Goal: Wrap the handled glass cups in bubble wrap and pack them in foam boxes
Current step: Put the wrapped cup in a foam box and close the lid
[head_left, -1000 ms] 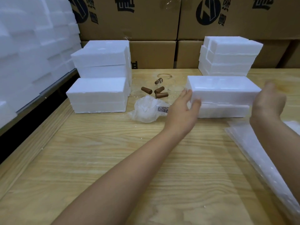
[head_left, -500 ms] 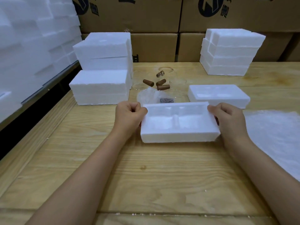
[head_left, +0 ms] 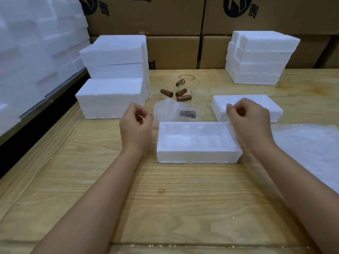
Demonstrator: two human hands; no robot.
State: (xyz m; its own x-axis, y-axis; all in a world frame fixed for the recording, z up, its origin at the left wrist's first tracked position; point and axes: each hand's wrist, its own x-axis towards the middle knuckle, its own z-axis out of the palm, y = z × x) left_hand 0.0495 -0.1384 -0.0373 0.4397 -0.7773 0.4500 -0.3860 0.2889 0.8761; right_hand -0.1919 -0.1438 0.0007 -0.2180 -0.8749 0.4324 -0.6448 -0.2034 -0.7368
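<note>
Wooden table [head_left: 165,208], open foam box [head_left: 198,154], empty curled hands [head_left: 136,125] either side

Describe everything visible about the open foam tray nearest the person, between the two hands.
The open foam tray is a white rectangular block of what looks like expanded polystyrene, with rough, crumbly lower edges. It lies flat on the wooden table, cavity up, long side facing the person. A low divider splits its recess into two compartments, both empty. The left hand hovers apart from it; the right hand overlaps its far right corner, contact unclear. A wrapped cup sits just behind.

White foam box [head_left: 198,154], brown handles [head_left: 166,93]
</note>
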